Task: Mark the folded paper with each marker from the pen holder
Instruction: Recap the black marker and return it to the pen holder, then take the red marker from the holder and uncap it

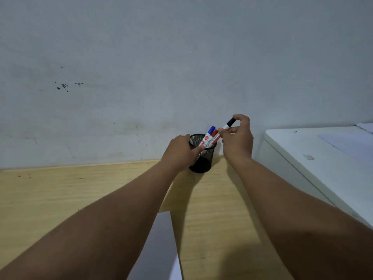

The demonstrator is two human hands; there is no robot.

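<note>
- Pinching the black-capped marker [227,125] near its cap with my right hand [238,136], fingers closed on the barrel; it is tilted, with its lower end at the mouth of the pen holder [201,158].
- My left hand [179,152] is wrapped around the holder's left side, closed on the mesh wall, I judge to keep the light cup from tipping or sliding while a marker goes through its mouth.
- A blue-capped marker [207,136] and a red-capped marker [214,136] lean in the holder, caps up, just beside the one I hold.
- The holder stands on the wooden desk [80,199] close against the wall [141,57].
- The folded paper [161,249] lies near me between my forearms, well apart from the holder, ready for marking; I see no marks on the part showing.
- A white cabinet [312,158] sits to the right.
</note>
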